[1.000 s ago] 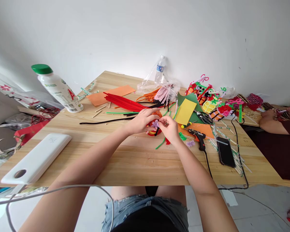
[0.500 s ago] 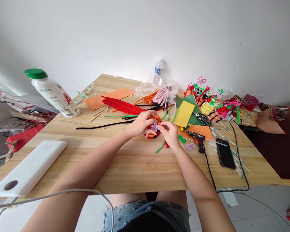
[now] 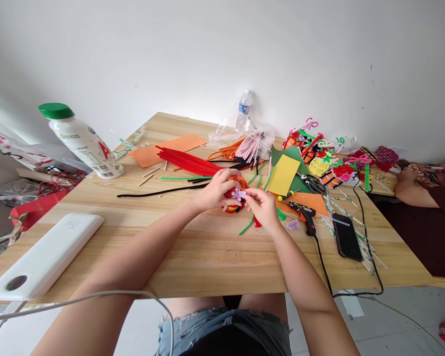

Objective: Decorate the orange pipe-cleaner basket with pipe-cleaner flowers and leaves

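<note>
Over the middle of the table, my left hand is curled round a small craft piece of orange, red and black pipe cleaners, which it partly hides. A pale purple pipe-cleaner flower lies against the front of that piece. My right hand pinches the flower's right edge between thumb and fingertips. Just right of my right hand are a green pipe-cleaner coil and a purple coil. A green pipe cleaner and a bit of red stick out below the piece.
A black glue gun with its cable and a phone lie to the right. Behind are scissors, yellow card and red pipe cleaners. A white bottle and power bank stand left. A co-worker's arm shows far right.
The right hand has shifted very slightly, and the purple flower shows a little more plainly between the fingers. Both hands keep their hold.
</note>
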A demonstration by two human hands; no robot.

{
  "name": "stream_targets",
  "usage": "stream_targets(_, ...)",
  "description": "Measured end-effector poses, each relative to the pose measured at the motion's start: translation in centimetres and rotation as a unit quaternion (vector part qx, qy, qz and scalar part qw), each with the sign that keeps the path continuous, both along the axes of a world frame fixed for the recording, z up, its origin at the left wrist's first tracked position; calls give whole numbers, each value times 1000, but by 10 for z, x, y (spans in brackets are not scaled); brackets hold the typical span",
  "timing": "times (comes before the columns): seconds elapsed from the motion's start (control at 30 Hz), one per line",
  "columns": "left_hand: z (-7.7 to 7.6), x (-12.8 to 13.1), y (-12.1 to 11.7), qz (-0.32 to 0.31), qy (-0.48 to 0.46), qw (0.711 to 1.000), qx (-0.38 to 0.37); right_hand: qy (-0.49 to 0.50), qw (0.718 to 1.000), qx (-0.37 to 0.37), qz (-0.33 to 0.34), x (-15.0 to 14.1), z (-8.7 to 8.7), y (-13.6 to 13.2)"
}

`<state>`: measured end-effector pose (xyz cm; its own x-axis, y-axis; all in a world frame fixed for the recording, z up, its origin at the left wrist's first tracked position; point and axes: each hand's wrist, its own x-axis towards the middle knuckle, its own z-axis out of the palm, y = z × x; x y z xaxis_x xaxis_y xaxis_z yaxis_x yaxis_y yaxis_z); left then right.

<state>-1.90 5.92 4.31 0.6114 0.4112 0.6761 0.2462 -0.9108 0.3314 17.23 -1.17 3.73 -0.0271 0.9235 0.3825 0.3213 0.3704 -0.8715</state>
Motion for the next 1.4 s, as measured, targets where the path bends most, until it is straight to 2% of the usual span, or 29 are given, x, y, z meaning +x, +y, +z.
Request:
stream_targets(0.27, 1, -1, -2, -33, -32, 998, -48, 28, 999, -26, 1, -6, 0, 0)
stream_targets(0.47, 1, -1, -2, -46, -46, 997, -30, 42, 999, -29, 4, -7, 6, -1)
stream_targets(0.63, 1, -1, -2, -51, -58, 997, -27, 99, 992, -80, 9, -12, 12, -1)
stream_targets(0.9, -2, -1, -1, -49, -59, 997, -15, 144, 984, -106, -16, -20, 8, -4)
stream_targets(1.2, 21, -19, -6, -88, 98, 991, -28, 159, 981, -110, -32, -17, 5, -3)
stream_targets(1.4, 19, -21, -1, -93, 91, 991, -29, 156, 982, -98, -31, -16, 3, -4)
